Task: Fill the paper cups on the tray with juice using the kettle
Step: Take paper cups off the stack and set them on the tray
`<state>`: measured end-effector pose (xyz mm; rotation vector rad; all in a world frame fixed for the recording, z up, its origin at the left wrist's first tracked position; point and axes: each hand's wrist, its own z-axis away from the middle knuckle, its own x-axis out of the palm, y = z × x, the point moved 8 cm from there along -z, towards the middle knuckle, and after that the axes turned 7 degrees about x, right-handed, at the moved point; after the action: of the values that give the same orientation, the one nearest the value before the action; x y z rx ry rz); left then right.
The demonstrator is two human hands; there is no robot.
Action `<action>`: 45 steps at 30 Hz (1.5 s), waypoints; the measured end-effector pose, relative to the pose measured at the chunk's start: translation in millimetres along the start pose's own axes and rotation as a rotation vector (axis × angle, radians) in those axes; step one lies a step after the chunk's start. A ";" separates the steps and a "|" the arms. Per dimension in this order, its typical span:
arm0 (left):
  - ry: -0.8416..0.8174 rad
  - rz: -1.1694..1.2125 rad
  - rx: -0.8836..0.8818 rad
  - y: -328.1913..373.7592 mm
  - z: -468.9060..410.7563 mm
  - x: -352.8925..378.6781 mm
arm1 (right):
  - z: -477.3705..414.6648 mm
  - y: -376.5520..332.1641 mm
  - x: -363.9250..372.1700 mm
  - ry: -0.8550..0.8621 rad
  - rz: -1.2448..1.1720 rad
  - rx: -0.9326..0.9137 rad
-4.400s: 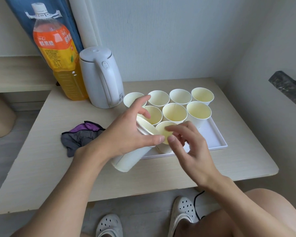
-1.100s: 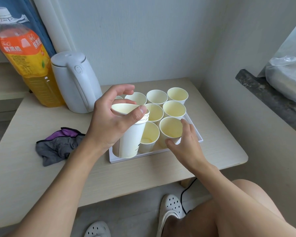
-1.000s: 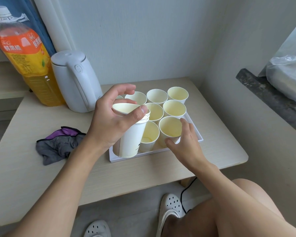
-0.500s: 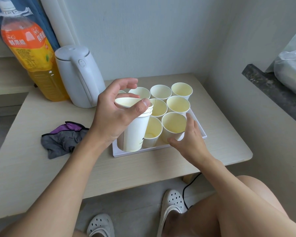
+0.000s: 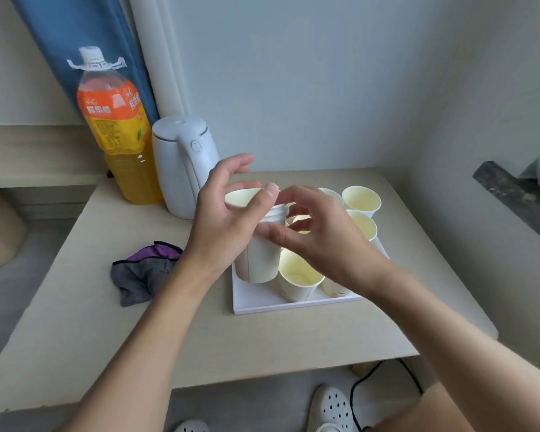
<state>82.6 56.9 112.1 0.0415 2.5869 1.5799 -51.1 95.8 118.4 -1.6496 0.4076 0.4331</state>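
Gripped in the left hand (image 5: 223,226): a stack of paper cups (image 5: 258,244), thumb pressed at the rim on the near side, fingers curled round the far side, index finger raised free. Stack stands upright, long axis near vertical, mouth up, its base over the near-left corner of the white tray (image 5: 262,302); whether the base touches the tray cannot be told. Right hand (image 5: 321,235): reaches in from the right, palm down, fingers spread and half curled at the stack's upper rim, thumb lying across its side; whether it pinches a cup cannot be told. Both forearms enter from the lower edge. Loose paper cups (image 5: 300,280) stand mouth up on the tray; several are hidden behind the right hand, so their count is unclear. Tray rests on a pale wooden table (image 5: 200,341). White kettle (image 5: 184,169): upright behind the left hand, handle toward the camera, just beside an orange juice bottle (image 5: 117,132) with liquid in its lower part. Grey and purple cloth (image 5: 144,272): crumpled on the table left of the tray. White perforated shoes (image 5: 332,406) are cut off at the bottom edge.
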 end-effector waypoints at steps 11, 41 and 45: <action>0.300 -0.142 -0.270 -62.9 -37.2 -78.7 | -128.0 4.7 -16.3 0.378 0.132 0.134; 0.254 -0.141 -0.660 -147.5 -40.8 -65.8 | -196.0 73.5 -33.7 0.262 0.368 0.353; 0.183 -0.006 -0.857 -148.7 -10.9 -37.6 | -123.1 68.5 -104.8 0.421 0.207 0.377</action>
<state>123.8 -23.8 -12.0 -0.1877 1.7823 2.6248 -170.3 -32.9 125.8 -1.3263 0.9221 0.1421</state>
